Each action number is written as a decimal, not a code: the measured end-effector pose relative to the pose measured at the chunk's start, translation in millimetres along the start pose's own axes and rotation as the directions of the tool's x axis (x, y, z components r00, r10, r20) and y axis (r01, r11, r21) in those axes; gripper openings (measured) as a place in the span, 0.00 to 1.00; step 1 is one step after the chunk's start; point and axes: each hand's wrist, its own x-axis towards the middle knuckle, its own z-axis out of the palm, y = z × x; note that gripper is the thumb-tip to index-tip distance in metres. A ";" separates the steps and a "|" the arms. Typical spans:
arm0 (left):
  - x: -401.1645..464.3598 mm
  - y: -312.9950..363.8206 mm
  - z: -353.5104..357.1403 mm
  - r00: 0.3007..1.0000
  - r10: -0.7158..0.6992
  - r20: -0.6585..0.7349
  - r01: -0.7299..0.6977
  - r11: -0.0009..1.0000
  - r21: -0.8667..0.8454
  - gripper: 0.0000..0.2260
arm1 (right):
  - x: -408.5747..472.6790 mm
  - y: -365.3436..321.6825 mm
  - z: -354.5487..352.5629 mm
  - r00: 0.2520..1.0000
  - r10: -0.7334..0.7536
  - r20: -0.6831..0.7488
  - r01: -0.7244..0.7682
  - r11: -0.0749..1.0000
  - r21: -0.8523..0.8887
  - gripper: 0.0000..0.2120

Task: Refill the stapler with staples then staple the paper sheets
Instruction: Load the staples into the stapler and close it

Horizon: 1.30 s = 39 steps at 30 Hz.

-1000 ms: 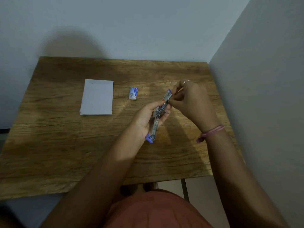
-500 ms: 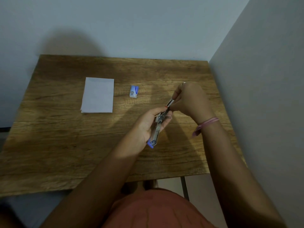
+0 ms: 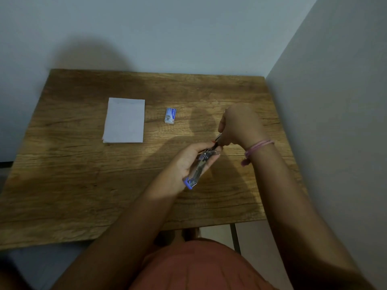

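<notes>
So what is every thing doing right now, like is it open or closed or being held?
stapler: held above the table in the left hand, apparently opened up.
right hand: pinching the stapler's far end.
staple box: lying on the table, looks closed, untouched.
paper sheets: flat neat stack on the table, untouched.
pink wristband: on the right wrist.

Surface [image 3: 73,174]: brown wood grain, darker streaks, shadow patches. Paper sheets [image 3: 125,120], left of the staple box: plain white-grey. Staple box [image 3: 170,115]: blue top with a white band at its near end. Stapler [image 3: 201,165], nearer than the box: silver metal, bright blue cap at its near end. Wrist band [image 3: 257,147], right of the stapler: pink. Walls [image 3: 167,34]: pale grey-blue. Garment [image 3: 199,266]: rust orange.
</notes>
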 end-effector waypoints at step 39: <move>0.7 17.5 -9.2 0.996 0.022 0.092 -0.003 0.979 -0.205 0.10 | 3.8 62.3 34.4 0.637 -0.674 -0.373 0.704 0.707 -0.076 0.15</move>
